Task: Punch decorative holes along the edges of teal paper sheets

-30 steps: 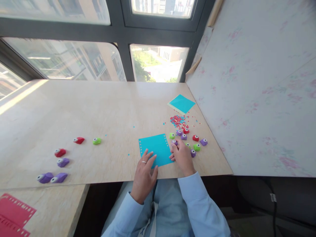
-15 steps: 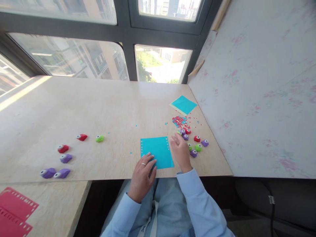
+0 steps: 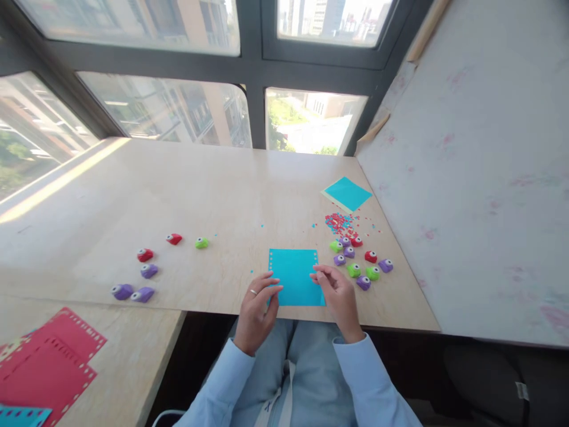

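I see both hands on the teal sheet (image 3: pixel 296 276): left hand (image 3: pixel 256 308) fingers spread flat at 8 o'clock, right hand (image 3: pixel 338 295) seemingly pinching its 3 o'clock edge.

A craft workspace in a high-rise room; the windows (image 3: pixel 186 115) overlook city buildings. Paper punches (image 3: pixel 353 270) and confetti (image 3: pixel 340 222) litter the pale desk (image 3: pixel 155 190).

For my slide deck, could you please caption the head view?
Both hands, left hand and right hand, rest on a punched blue paper sheet beside small colourful punches.
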The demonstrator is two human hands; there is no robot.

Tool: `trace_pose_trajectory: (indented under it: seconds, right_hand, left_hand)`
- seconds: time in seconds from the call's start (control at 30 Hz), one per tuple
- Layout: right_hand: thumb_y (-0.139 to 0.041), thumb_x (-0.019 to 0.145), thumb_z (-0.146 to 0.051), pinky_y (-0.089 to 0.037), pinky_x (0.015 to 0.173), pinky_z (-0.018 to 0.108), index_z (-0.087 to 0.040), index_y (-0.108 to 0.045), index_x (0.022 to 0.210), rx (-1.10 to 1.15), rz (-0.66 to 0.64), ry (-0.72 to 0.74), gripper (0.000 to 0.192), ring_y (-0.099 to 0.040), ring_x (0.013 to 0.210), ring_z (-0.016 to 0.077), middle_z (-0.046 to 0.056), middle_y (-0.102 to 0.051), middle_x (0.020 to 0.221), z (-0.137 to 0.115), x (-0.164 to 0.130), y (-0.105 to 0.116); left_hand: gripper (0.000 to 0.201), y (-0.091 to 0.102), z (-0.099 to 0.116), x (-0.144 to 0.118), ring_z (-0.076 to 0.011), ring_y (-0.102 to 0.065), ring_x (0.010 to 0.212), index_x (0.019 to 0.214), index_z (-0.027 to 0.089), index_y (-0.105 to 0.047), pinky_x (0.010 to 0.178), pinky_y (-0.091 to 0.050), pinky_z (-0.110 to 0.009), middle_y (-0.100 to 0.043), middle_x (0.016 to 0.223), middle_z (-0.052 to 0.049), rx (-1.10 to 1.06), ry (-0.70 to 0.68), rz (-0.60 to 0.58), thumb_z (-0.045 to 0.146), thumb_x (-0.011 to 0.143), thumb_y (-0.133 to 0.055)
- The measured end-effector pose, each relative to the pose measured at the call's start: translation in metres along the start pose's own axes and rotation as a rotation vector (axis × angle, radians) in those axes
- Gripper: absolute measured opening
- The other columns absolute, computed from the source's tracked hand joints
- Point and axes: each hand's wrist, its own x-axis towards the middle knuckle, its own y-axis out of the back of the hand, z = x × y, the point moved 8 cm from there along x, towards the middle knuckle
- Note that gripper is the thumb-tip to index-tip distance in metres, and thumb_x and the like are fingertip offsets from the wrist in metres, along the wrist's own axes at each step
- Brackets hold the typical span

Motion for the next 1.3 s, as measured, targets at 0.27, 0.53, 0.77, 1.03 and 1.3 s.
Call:
trace_pose_trajectory:
  seconds: [0.27, 0.53, 0.77, 1.03, 1.3]
  right_hand:
    - [-0.064, 0.081, -0.049, -0.060, 0.073, 0.037, -0.017, -0.070, 0.095, -0.053, 0.051, 0.004, 0.035, -0.072, 0.076, 0.0235, 0.009, -0.074, 0.083, 0.013, -0.004, 0.018]
    - [-0.062, 0.083, -0.049, -0.060, 0.072, 0.037, -0.018, -0.070, 0.097, -0.181, 0.008, 0.069, 0.035, -0.072, 0.074, 0.0237, 0.009, -0.074, 0.083, 0.015, -0.006, 0.017]
    - [-0.062, 0.084, -0.046, -0.059, 0.073, 0.036, -0.018, -0.070, 0.098, -0.156, 0.011, 0.087, 0.032, -0.071, 0.075, 0.0226, 0.009, -0.074, 0.085, 0.014, -0.008, 0.018]
    - [-0.057, 0.091, -0.034, -0.055, 0.072, 0.030, -0.022, -0.069, 0.102, -0.259, -0.207, 0.360, 0.021, -0.067, 0.079, 0.0170, 0.006, -0.070, 0.096, -0.060, -0.018, -0.039]
    - [-0.060, 0.089, -0.018, -0.048, 0.076, 0.029, -0.018, -0.069, 0.092, -0.741, -0.572, 0.435, 0.010, -0.063, 0.081, 0.0167, 0.006, -0.065, 0.093, -0.061, 0.000, -0.160]
  left_hand:
    - [0.017, 0.101, -0.076, 0.027, -0.0230, -0.063, 0.102, 0.099, 0.018, -0.066, 0.094, -0.051, -0.044, -0.069, 0.103, -0.010, 0.374, 0.214, 0.280, 0.020, 0.086, -0.055]
    - [0.038, 0.138, -0.161, 0.053, -0.0312, -0.059, 0.111, 0.112, 0.013, -0.064, 0.100, -0.045, -0.047, -0.068, 0.115, -0.016, 0.588, 0.411, 0.107, 0.021, 0.076, -0.057]
    - [0.030, 0.126, -0.163, 0.049, -0.0272, -0.063, 0.095, 0.104, 0.015, -0.068, 0.092, -0.048, -0.042, -0.071, 0.099, -0.012, 0.518, 0.373, 0.063, 0.028, 0.080, -0.056]
    - [0.030, 0.120, -0.154, 0.042, -0.0282, -0.061, 0.098, 0.104, 0.016, -0.066, 0.093, -0.047, -0.043, -0.070, 0.103, -0.012, 0.553, 0.358, 0.126, 0.029, 0.081, -0.054]
    - [0.029, 0.121, -0.154, 0.042, -0.0279, -0.062, 0.098, 0.103, 0.017, -0.066, 0.093, -0.047, -0.043, -0.071, 0.104, -0.012, 0.528, 0.355, 0.127, 0.027, 0.080, -0.052]
